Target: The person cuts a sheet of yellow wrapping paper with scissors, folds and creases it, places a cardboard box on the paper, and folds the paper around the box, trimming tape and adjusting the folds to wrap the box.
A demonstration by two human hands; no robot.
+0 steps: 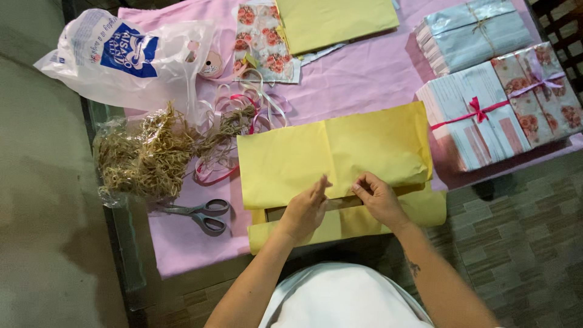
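Both the left hand [305, 209] and right hand [378, 197] pinch the near edge of the yellow paper [331, 158] with closed fingers, holding its fold flat on the pink-covered surface [364, 79], scissors [200, 214] just beside.

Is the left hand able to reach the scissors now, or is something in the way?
Probably yes. The scissors lie uncovered on the pink cloth, just left of the left hand, with only the yellow paper edge between them.

The yellow paper [334, 159] lies folded over a flat packet, its upper flap creased down the middle and spreading away beyond the fingertips. The flap's lower edge sits right at the fingertips; a second yellow layer runs beneath both palms.
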